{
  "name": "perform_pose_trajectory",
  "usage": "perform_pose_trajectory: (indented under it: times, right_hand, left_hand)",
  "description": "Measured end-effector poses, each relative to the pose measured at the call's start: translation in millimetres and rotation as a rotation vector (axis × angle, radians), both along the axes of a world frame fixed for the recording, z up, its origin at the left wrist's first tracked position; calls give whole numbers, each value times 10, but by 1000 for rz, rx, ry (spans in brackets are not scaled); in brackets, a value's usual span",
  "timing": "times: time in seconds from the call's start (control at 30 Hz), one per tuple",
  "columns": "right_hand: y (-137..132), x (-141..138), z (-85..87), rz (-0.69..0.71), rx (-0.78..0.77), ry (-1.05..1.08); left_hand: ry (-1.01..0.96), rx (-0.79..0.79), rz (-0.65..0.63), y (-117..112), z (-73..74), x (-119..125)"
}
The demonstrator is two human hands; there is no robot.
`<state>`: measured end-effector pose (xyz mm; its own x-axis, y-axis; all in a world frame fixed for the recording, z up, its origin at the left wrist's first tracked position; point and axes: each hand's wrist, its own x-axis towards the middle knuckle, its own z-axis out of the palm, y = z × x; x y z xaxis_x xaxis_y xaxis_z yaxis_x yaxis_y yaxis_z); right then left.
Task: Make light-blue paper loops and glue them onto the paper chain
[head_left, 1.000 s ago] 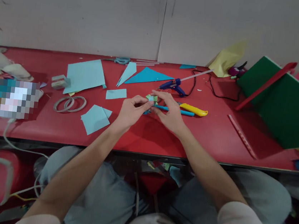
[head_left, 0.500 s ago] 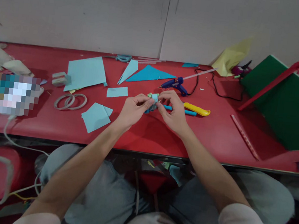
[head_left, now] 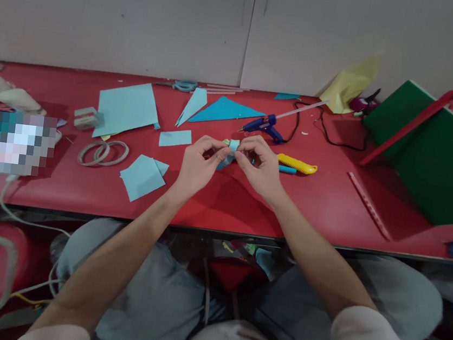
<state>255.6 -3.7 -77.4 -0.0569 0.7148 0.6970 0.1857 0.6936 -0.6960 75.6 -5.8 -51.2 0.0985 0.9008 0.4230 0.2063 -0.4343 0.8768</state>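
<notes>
Right fingers [head_left: 256,145], shifted since earlier, and left fingers [head_left: 212,144] both pinch a blue strip [head_left: 234,144].

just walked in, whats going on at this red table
A seated person has a small light-blue piece, apparently paper, pinched between the left grip and right grip, above the red table. A blue glue gun lies on its side just beyond. To the right are a yellow cutter and a partly hidden blue stick. More light-blue paper lies to the left.
</notes>
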Motion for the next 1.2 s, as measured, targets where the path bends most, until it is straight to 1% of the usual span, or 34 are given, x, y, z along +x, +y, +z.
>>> perform_pose_trajectory:
  times: [0.13, 0.27, 0.33, 0.43, 0.57, 0.67, 0.77, 0.87, 0.93, 1.07, 1.13, 1.2]
  right_hand:
    - [8, -6, 5, -38, -33, -11]
    - [-10, -19, 20, -58, -39, -16]
    - [-13, -30, 21, -55, -38, -11]
    - [18, -39, 44, -31, -34, -8]
    - [155, -25, 163, 8, -37, -134]
    - [288, -22, 246, 44, 40, -259]
    - [380, -42, 222, 16, 123, -282]
    - [439, -62, 109, -56, 134, -203]
    - [483, -62, 32, -80, 113, -136]
    - [585, -31, -63, -112, 54, -52]
    - [618, -8, -91, -131, 33, -51]
    - [630, 16, -113, -130, 33, -57]
  left_hand:
    - [9, 3, 27, -25, -18, 39]
    - [-21, -25, 35, -24, -72, 81]
    - [-78, -59, 28, -11, -96, 95]
    - [-174, -161, 3, 5, -98, 106]
    - [-251, -282, 21, 20, -66, 102]
    - [-299, -289, 50, 54, -75, 100]
    - [-320, -254, 66, 123, -128, 116]
    - [-274, -186, 67, 257, -196, 169]
    - [-223, -102, 55, 384, -229, 224]
    - [-80, 139, 73, 633, -247, 327]
    - [-23, 229, 80, 707, -242, 343]
    - [20, 267, 61, 740, -238, 333]
